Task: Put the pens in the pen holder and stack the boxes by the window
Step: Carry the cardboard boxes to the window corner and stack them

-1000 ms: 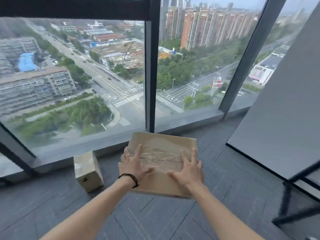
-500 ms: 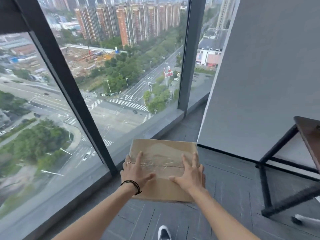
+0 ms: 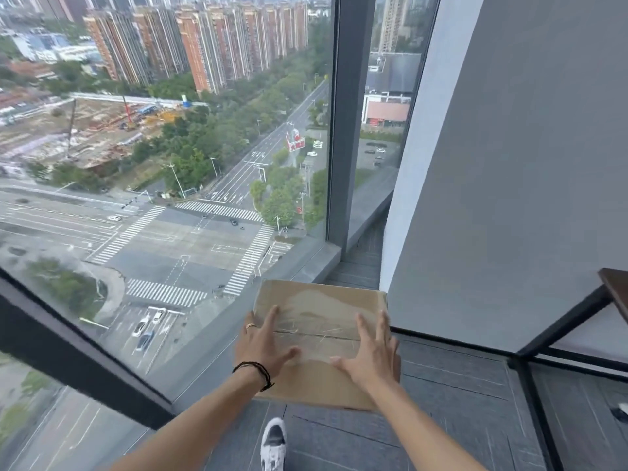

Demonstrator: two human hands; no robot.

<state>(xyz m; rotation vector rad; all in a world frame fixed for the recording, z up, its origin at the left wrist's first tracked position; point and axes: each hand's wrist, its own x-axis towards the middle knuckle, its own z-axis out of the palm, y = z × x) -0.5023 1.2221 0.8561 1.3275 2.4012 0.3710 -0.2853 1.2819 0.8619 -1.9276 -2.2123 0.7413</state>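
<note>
left hand (image 3: 262, 341) and right hand (image 3: 373, 351) — clamped on cardboard box (image 3: 319, 311) (taped top) | box held above floor (image 3: 441, 402) — beside window (image 3: 170, 164) | shoe (image 3: 273, 443) below

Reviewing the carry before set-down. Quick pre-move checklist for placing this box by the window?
1. Two-hand hold: left hand and right hand lie spread on top of the cardboard box, fingers over its edges: ok.
2. Box level: slightly tilted, not sagging: ok.
3. Box closed: top flaps shut under clear tape: ok.
4. Stack target: no other box in view: not ok.
5. Floor ahead, near the window sill: bare: ok.
6. Table leg close on the right: clearance cannot tell.
</note>
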